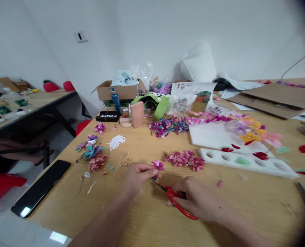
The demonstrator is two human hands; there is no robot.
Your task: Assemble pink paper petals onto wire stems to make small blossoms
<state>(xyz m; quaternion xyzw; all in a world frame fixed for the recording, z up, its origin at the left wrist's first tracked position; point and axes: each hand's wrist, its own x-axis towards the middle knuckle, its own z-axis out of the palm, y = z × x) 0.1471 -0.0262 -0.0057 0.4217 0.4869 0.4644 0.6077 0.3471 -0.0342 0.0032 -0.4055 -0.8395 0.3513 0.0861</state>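
Note:
My left hand (pixel 140 175) pinches a small magenta artificial flower (pixel 157 165) between thumb and fingers, just above the table. Red-handled scissors (pixel 181 206) are in my right hand (pixel 190 196), their tips pointing left under the flower, close to my left fingertips. Whether the blades touch the flower's stem is too small to tell. Behind my hands lies a heap of similar magenta flowers (pixel 185 160). To the left of my left hand are a pink petal bunch (pixel 97 163), a turquoise bunch (pixel 92 151) and thin beaded stems (pixel 124 159).
A black phone (pixel 41 188) lies at the left table edge. White foam blocks (pixel 247 163) with colourful flowers (pixel 252 132) stand right. At the back are a cardboard box (pixel 117 92), a blue pump bottle (pixel 115 101), a wooden block (pixel 137 115) and flat cardboard (pixel 273 97).

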